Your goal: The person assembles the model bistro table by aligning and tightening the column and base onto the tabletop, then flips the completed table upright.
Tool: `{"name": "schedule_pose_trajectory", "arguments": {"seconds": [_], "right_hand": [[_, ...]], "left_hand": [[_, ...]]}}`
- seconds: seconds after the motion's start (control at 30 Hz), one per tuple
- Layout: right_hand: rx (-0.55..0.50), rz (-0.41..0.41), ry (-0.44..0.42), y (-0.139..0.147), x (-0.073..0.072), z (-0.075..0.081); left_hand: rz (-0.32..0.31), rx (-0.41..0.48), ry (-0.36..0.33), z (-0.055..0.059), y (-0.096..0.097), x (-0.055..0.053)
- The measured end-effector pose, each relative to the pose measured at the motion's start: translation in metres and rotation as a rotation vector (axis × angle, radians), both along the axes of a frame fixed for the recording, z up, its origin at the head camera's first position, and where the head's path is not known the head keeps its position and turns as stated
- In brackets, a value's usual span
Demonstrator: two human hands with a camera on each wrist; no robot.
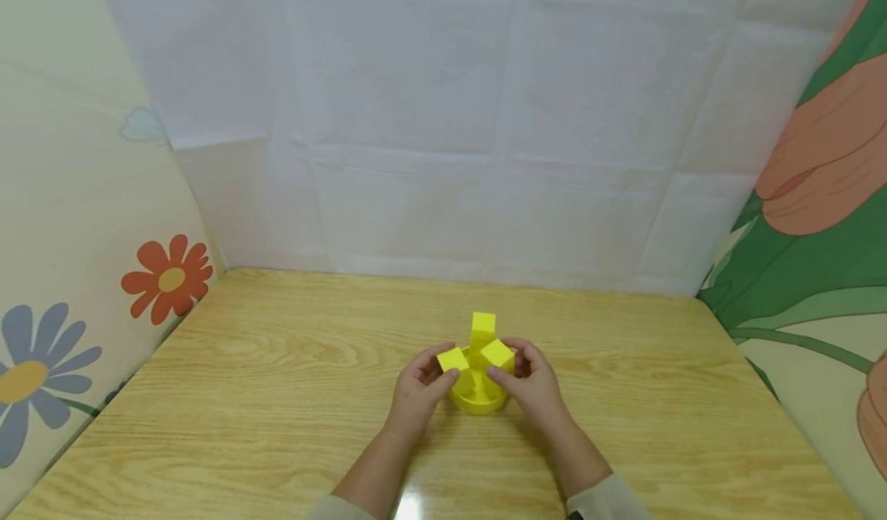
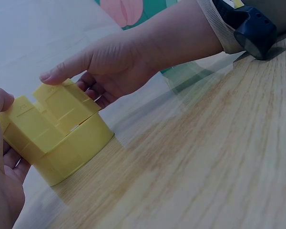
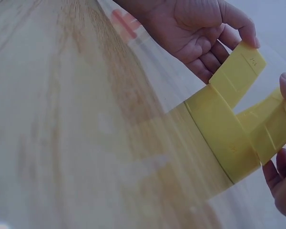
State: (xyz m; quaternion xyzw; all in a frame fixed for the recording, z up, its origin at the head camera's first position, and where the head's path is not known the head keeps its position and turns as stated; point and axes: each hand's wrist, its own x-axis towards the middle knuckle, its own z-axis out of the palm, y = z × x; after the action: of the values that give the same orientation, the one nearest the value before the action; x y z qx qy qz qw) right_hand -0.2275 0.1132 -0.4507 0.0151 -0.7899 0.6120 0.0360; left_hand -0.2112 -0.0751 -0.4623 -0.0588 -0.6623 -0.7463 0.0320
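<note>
A round yellow base (image 1: 480,407) stands on the wooden table, with three upright yellow blocks in it. My left hand (image 1: 412,393) grips the left block (image 1: 453,361), its thumb on the near face. On the other side, my right hand (image 1: 540,387) holds the right block (image 1: 498,353) between thumb and fingers. Behind these two rises the back block (image 1: 483,326), untouched by either hand. The left wrist view shows the base's yellow wall (image 2: 81,152) resting on the tabletop. Faint raised marks show on the left block (image 3: 239,71) in the right wrist view.
The wood-grain table (image 1: 277,381) extends around the hands on all sides. At its back edge hangs a creased white sheet (image 1: 416,119). Flower-patterned panels stand at the left (image 1: 83,196) and right (image 1: 825,273). A dark wrist device (image 2: 257,33) sits by the right sleeve.
</note>
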Motion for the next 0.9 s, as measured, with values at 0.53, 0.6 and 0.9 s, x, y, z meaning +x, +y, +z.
{"name": "schedule_pose_trajectory", "arguments": {"seconds": [0.53,0.6,0.9], "right_hand": [[-0.003,0.018,-0.049,-0.0022,-0.0023,0.0037],[-0.002,0.027,-0.050,-0.0023,-0.0023,0.0030],[-0.044,0.040,-0.039,-0.0030,-0.0020,0.0028]], "left_hand": [[0.008,-0.014,-0.009,0.0011,0.0006,0.0007],[0.010,-0.019,-0.012,0.0010,0.0005,0.0007],[-0.001,-0.012,-0.016,0.0012,-0.0004,0.0006]]}}
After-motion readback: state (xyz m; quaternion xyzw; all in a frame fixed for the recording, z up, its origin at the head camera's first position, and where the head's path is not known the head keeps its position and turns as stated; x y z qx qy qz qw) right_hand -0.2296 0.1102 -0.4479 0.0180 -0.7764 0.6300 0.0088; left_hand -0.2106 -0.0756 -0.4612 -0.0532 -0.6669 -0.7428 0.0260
